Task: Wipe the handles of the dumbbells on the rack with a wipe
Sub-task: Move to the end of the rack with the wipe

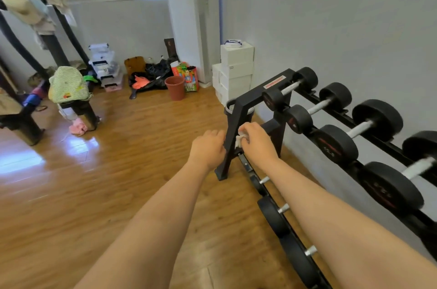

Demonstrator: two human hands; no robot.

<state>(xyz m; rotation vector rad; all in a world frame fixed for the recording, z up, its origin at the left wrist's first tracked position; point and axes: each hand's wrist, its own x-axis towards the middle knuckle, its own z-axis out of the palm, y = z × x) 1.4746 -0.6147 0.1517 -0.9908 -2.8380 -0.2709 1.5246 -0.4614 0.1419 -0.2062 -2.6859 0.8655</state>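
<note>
Two hands at rack end: right hand pinches wipe; left hand grip unclear; dumbbells beyond.

Most of the wipe is hidden inside the fingers of the right hand. Whether the rack is gripped by the left hand cannot be told. Right of the fingers, the dumbbells are blurred, their markings unreadable, one cut off at the edge.

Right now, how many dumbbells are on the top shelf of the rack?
4, in a row by the wall: farthest, second, third, nearest, partly cut off. More may sit out of view.
</note>
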